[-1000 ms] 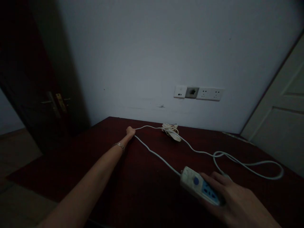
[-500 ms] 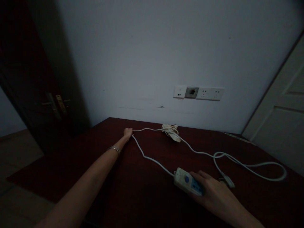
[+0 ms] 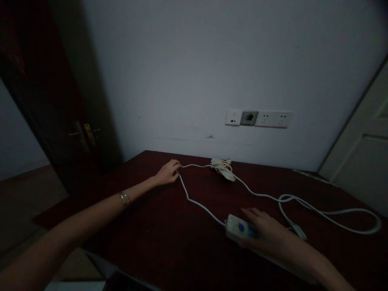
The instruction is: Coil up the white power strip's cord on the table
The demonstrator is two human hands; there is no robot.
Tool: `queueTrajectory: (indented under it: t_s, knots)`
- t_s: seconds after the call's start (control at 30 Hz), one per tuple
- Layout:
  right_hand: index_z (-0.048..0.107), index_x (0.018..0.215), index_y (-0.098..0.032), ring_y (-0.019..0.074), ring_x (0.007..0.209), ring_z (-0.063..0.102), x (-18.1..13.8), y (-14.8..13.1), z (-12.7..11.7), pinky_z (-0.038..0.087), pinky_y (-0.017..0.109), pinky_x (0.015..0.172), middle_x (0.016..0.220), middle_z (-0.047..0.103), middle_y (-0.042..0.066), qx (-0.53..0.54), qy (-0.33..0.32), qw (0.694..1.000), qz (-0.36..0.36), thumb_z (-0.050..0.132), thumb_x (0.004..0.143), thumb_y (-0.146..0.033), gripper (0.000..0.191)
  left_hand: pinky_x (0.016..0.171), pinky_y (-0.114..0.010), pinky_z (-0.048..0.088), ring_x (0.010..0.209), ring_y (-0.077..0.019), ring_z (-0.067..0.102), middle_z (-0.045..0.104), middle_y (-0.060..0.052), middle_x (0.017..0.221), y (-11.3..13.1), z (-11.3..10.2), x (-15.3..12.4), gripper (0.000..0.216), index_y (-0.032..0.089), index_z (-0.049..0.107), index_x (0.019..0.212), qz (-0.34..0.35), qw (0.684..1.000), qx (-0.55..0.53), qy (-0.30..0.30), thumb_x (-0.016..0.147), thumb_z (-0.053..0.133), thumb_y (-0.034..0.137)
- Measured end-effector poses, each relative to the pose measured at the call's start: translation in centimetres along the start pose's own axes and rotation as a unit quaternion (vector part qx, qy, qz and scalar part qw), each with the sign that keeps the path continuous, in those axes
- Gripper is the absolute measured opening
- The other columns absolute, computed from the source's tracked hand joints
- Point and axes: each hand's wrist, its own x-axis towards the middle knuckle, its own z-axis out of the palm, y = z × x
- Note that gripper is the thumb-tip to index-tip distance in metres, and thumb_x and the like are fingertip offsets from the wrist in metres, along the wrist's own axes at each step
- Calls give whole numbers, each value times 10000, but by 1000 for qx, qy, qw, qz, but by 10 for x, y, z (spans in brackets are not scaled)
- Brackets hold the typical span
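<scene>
My left hand (image 3: 168, 172) is at the far left of the dark red table, palm down, its fingertips closed on a white power cord (image 3: 206, 209) where the cord bends. From there one length runs down to a white power strip (image 3: 234, 227) with a blue round switch. The other length goes right along the back to a loose loop and a plug (image 3: 298, 232). My right hand (image 3: 269, 232) is wrapped over the power strip, fingers along its far side and thumb along its near side. It hides much of the strip and is slightly blurred.
A bundled white cord with a plug (image 3: 223, 169) lies at the back of the table (image 3: 169, 234). Wall sockets (image 3: 273, 119) are above it. A dark door with a handle (image 3: 87, 135) stands at left, a pale door (image 3: 370, 157) at right.
My left hand has turned flatter, its wrist lower and its fingertips still at the cord's bend. My right hand has slid slightly right along the power strip. The view has shifted a little left.
</scene>
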Motion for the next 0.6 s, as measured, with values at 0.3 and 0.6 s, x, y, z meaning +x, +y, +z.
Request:
queueTrajectory:
  t_s: [0.3, 0.6]
  knots:
    - [627, 1092, -136, 213, 994, 592, 74, -94, 20, 417, 285, 860, 1063, 643, 124, 57, 51, 978, -193, 416, 904, -319, 336, 966, -348, 360, 1046, -193, 557, 622, -120, 1113, 38, 16, -30, 351, 191, 518, 1226, 357, 875, 240, -221, 887, 426, 174]
    - [563, 1042, -121, 218, 837, 618, 88, -117, 63, 440, 302, 695, 1007, 594, 142, -55, 106, 975, -186, 289, 932, -155, 297, 719, -295, 430, 855, -199, 565, 604, -103, 948, 44, -11, -26, 260, 189, 583, 1097, 375, 851, 309, -199, 857, 490, 151]
